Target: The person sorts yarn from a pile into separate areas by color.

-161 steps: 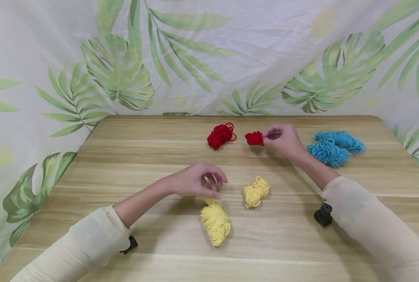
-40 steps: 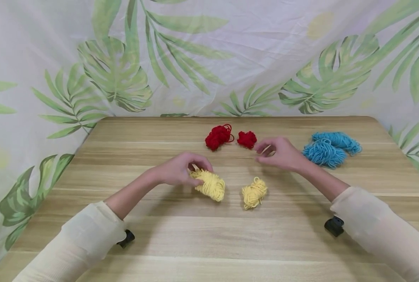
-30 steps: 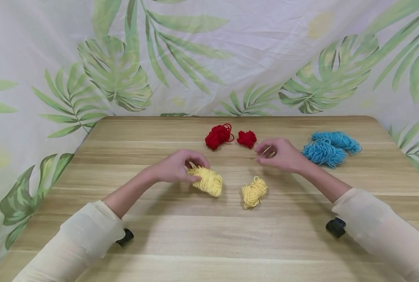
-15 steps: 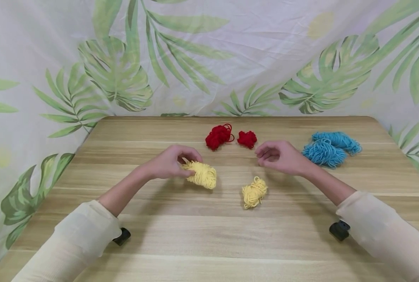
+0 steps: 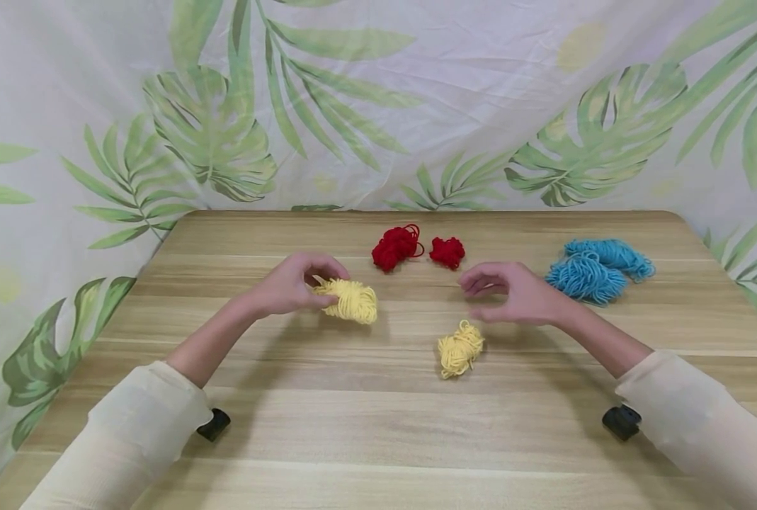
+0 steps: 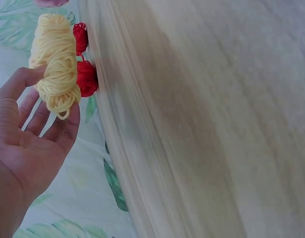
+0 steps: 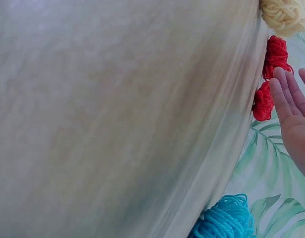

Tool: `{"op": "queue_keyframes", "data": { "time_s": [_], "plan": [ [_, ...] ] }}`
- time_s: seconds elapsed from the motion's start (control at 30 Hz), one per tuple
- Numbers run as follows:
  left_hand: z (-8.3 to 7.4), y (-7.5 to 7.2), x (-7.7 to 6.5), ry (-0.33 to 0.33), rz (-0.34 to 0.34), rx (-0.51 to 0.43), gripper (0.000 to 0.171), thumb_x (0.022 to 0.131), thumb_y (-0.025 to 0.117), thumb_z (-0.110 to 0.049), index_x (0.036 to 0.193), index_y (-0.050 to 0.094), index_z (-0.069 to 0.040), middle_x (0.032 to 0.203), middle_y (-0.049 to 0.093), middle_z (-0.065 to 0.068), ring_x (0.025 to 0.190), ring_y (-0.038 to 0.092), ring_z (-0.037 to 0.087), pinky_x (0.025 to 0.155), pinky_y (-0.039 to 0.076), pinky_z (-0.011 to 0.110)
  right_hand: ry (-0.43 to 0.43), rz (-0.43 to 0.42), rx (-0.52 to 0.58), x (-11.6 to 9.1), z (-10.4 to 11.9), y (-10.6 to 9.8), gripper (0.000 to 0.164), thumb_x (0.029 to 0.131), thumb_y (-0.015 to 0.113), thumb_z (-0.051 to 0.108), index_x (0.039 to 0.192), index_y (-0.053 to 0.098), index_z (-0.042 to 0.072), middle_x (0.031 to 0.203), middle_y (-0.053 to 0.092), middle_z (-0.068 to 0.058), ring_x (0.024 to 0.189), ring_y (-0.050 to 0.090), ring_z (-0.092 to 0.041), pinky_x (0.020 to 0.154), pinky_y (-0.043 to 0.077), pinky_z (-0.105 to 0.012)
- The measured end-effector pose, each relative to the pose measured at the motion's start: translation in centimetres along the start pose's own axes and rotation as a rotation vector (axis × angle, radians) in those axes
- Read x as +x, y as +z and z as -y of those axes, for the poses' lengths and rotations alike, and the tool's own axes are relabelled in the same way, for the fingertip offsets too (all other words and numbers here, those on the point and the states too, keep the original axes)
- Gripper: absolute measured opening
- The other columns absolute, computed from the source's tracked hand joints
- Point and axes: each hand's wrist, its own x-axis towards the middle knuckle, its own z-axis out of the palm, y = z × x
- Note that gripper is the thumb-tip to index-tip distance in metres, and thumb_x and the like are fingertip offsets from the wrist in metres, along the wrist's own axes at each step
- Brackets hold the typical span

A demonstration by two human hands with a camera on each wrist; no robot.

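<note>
My left hand [image 5: 292, 285] pinches a skein of pale yellow yarn [image 5: 351, 302] by its left end, raised over the table. In the left wrist view the thumb and fingers grip the lower end of this yellow skein [image 6: 56, 59]. My right hand [image 5: 512, 292] holds nothing, its fingers loosely bent. Just below it on the table lies a smaller bundle of yellow yarn [image 5: 459, 349]. In the right wrist view the right hand [image 7: 296, 119] shows extended fingers, overlapping the red yarn beyond.
Two red yarn bundles, a larger one [image 5: 396, 248] and a smaller one [image 5: 447, 252], lie near the far edge. Two blue skeins, one in front [image 5: 587, 278] and one behind [image 5: 614, 256], rest at the right. A leaf-print cloth [image 5: 353, 106] hangs behind the wooden table [image 5: 378, 439].
The right hand has released the small red bundle beside the larger one and drawn back toward me. The left hand has picked up the larger yellow skein and carried it leftward and away.
</note>
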Motion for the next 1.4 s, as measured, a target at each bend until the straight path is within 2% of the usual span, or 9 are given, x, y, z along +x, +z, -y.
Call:
{"op": "queue_keyframes", "data": {
  "time_s": [0.37,0.57,0.83,1.0,1.4],
  "plan": [
    [0.8,-1.1,-0.3,-0.030,-0.051,-0.012,0.027,0.084,0.080,0.004,0.110,0.073,0.001,0.108,0.072,0.012,0.101,0.066,0.024,0.085,0.055,0.033,-0.030,0.030,-0.012,-0.3,0.0,0.1,0.057,0.082,0.086,0.004,0.131,0.061,-0.011,0.126,0.068,-0.022,0.115,0.065,-0.038,0.104,0.052,-0.044],
    [1.2,-1.6,-0.4,-0.045,-0.069,-0.011,0.027,0.085,0.080,0.002,0.111,0.073,0.002,0.110,0.072,0.014,0.102,0.066,0.025,0.086,0.055,0.034,-0.039,0.052,-0.007,-0.4,0.0,0.1,0.058,0.082,0.086,0.004,0.131,0.061,-0.011,0.128,0.067,-0.022,0.119,0.065,-0.039,0.105,0.051,-0.041],
    [1.8,-2.0,-0.4,-0.073,-0.097,-0.031,0.029,0.086,0.079,0.004,0.113,0.071,0.004,0.113,0.070,0.018,0.103,0.064,0.026,0.085,0.054,0.031,-0.052,0.086,-0.021,-0.6,0.2,0.2,0.059,0.082,0.087,0.008,0.131,0.061,-0.011,0.129,0.067,-0.023,0.119,0.065,-0.037,0.106,0.049,-0.048],
    [2.2,-2.2,-0.6,-0.094,-0.122,-0.028,0.029,0.086,0.079,0.002,0.114,0.071,0.005,0.115,0.070,0.019,0.104,0.065,0.027,0.084,0.054,0.026,-0.076,0.107,-0.029,-0.7,0.3,0.3,0.060,0.081,0.088,0.007,0.131,0.061,-0.011,0.128,0.067,-0.023,0.118,0.065,-0.038,0.105,0.050,-0.047],
    [3.0,-2.8,-1.0,-0.156,-0.196,-0.056,0.030,0.086,0.079,0.003,0.115,0.070,0.006,0.114,0.068,0.021,0.099,0.061,0.020,0.081,0.052,0.022,-0.070,0.160,-0.140,-1.2,0.8,0.5,0.064,0.080,0.090,0.020,0.132,0.063,-0.007,0.124,0.071,-0.016,0.117,0.067,-0.032,0.104,0.051,-0.048]
  ]
}}
